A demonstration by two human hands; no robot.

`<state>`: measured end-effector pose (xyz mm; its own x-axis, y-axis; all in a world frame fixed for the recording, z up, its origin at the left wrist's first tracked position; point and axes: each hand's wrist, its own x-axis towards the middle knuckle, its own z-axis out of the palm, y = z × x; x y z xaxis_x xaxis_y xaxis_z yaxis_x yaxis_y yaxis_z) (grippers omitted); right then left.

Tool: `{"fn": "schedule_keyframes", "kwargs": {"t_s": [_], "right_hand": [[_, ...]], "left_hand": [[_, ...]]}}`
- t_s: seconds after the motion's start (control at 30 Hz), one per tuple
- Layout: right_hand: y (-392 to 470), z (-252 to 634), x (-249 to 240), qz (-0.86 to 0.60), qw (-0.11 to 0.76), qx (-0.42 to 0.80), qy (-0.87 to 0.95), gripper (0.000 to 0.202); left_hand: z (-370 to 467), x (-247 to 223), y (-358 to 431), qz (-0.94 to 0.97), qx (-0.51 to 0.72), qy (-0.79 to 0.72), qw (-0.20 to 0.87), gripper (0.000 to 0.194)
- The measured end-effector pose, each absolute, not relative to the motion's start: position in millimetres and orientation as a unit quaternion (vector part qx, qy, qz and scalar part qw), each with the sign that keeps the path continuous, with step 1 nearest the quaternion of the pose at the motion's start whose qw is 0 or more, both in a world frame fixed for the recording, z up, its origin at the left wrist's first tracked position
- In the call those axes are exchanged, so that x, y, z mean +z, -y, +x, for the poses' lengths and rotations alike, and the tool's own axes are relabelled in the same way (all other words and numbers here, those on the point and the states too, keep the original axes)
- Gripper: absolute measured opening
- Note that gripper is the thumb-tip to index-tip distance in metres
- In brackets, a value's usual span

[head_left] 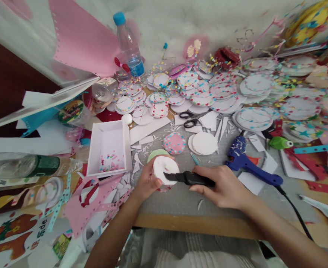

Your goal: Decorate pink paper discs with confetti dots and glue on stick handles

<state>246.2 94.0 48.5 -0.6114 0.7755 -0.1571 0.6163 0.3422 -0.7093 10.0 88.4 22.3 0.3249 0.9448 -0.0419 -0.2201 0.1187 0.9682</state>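
My left hand [147, 182] is closed around a white foam disc [160, 163], thick and round, with a dark pinkish spot near its middle. In my right hand [222, 184] is a black utility knife [199, 179], its dark blade lying across the disc's face. Whether the blade cuts in or only touches, I cannot tell. A pale green round piece [155, 153] shows behind the disc. Just beyond lie a pink disc with blue dots [174, 143] and a pair of stacked white discs [204, 143], all on the grey cutting mat [177, 203].
A blue glue gun [243, 163] with a black cord lies at the right. Black-handled scissors [189, 120] rest among paper scraps. At the left stands a white box [108, 147] with confetti bits. Many dotted discs [197, 91] and a water bottle [130, 48] line the back.
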Motion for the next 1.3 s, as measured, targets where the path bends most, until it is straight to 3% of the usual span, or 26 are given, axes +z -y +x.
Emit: {"fn": "schedule_keyframes", "kwargs": {"t_s": [0.47,0.93,1.1,1.2,1.3], "right_hand": [[-90,241,47,-0.483,0.084,0.376,0.786,0.044],[-91,240,47,-0.491,0.075,0.362,0.789,0.043],[-95,243,47,-0.483,0.079,0.376,0.787,0.044],[-98,247,47,-0.479,0.084,0.394,0.780,0.044],[-99,250,47,-0.472,0.087,0.406,0.777,0.043]], "left_hand": [[18,21,-92,0.494,0.531,-0.372,0.579,0.069],[24,13,-95,0.584,0.613,-0.396,0.357,0.082],[19,16,-93,0.557,0.594,-0.360,0.455,0.083],[15,21,-92,0.533,0.565,-0.344,0.528,0.070],[12,24,-92,0.529,0.553,-0.360,0.534,0.060]]}}
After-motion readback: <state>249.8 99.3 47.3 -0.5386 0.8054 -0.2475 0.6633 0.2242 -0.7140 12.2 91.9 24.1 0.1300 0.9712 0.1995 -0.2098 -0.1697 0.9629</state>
